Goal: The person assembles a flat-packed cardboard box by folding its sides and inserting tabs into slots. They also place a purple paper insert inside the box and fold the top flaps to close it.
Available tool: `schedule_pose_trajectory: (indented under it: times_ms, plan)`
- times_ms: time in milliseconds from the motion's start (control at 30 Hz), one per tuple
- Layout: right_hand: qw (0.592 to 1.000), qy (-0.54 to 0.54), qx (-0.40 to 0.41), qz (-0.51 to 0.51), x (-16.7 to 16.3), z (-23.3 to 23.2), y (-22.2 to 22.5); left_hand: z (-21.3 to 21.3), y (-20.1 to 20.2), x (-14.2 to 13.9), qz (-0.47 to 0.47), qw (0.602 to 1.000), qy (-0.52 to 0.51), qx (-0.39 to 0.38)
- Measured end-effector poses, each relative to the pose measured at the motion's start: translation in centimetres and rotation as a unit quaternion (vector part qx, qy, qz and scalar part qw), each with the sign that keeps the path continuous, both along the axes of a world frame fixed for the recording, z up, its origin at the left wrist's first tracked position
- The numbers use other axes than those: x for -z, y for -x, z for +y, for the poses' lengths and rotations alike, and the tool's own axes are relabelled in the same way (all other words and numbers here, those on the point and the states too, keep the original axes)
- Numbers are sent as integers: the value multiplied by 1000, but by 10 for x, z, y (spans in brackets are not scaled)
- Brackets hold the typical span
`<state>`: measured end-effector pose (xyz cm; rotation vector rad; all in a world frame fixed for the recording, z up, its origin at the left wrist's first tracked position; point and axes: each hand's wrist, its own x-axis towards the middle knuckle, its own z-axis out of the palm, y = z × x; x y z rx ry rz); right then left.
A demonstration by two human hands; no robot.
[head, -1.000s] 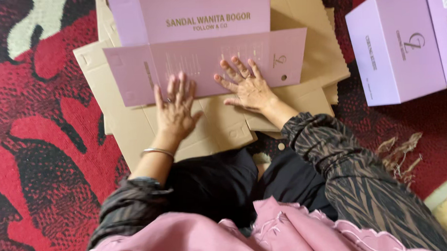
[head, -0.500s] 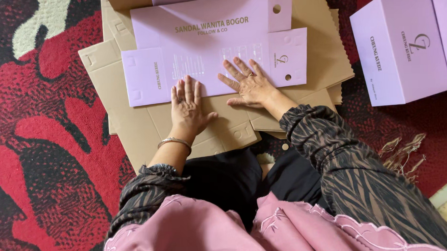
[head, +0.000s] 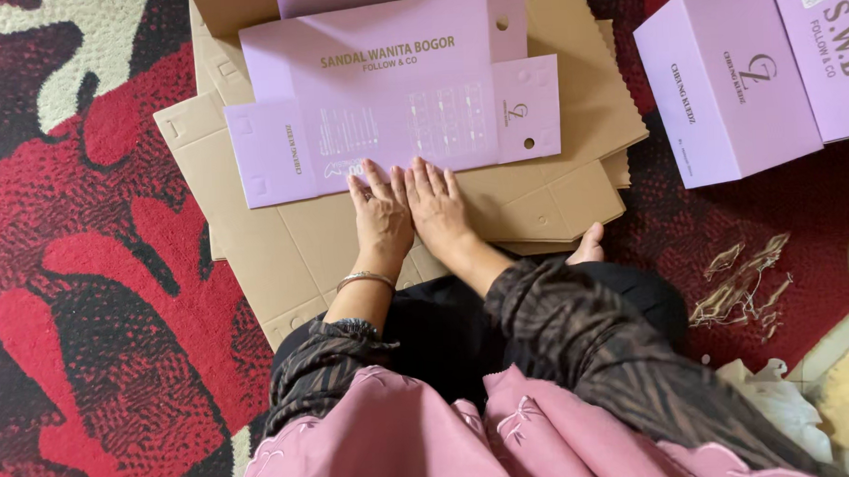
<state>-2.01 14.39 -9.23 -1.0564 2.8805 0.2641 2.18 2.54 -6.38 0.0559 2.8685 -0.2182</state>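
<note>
A flat, unfolded lilac cardboard box blank (head: 392,108) lies printed side up on a stack of brown cardboard blanks (head: 284,243). My left hand (head: 379,214) and my right hand (head: 437,205) lie side by side, palms down and fingers stretched, on the brown cardboard just below the lilac blank's near edge. Their fingertips touch that edge. A thin bracelet circles my left wrist. Neither hand grips anything.
Two assembled lilac boxes (head: 734,77) stand at the upper right on a red and black patterned carpet (head: 79,307). Clear plastic scraps (head: 741,284) lie at the right. My bare foot (head: 589,247) rests by the cardboard stack's right side.
Both hands have come together at the middle of the lilac blank's near edge. A second ago they were apart, the right one resting on the lilac blank.
</note>
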Motion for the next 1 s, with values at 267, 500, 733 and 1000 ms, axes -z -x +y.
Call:
schedule_pose_trajectory:
  times_ms: [267,500,733,1000]
  plan:
    - [987,119,64,-83,1,-4,-4,-1,5,-4,-25,1000,-7,-8]
    - [972,68,163,-152,-25,51,21,-4,9,-11,-13,999,6,-30]
    - [962,67,142,-221,-37,57,50,-5,6,-18,-27,998,-21,-48]
    - [961,111,131,-218,-52,51,37,-8,-4,-9,7,998,-47,-48]
